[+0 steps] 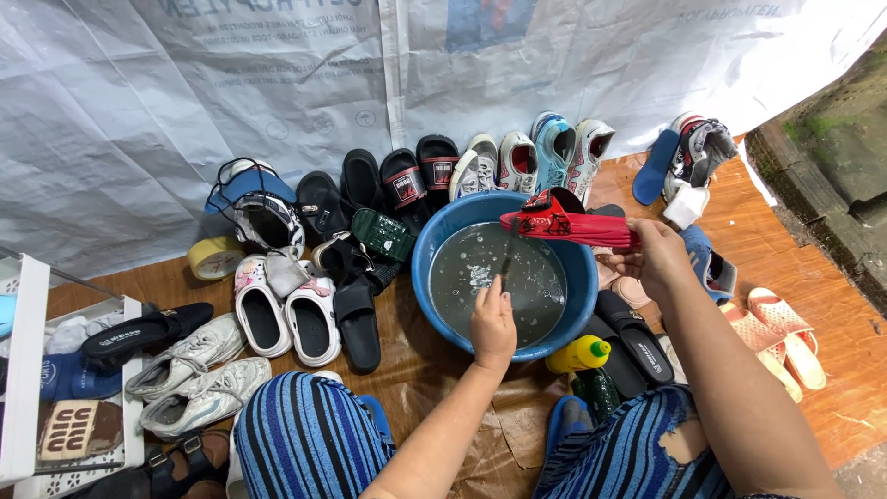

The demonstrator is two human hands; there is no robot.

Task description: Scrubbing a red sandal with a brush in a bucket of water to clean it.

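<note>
right hand (658, 251) grips red slide sandal (565, 223) by heel over blue basin (582, 277) | left hand (493, 323) clenches thin brush (507, 251) | sandal likely light, flexible, wet-slippery

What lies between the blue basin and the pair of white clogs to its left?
In the head view, a black slide sandal lies between the blue basin and the white clogs.

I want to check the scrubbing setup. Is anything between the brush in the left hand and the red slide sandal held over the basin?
Nothing visible. The left hand holds a dark brush whose tip reaches the red slide sandal, which the right hand holds above the blue basin of water.
</note>
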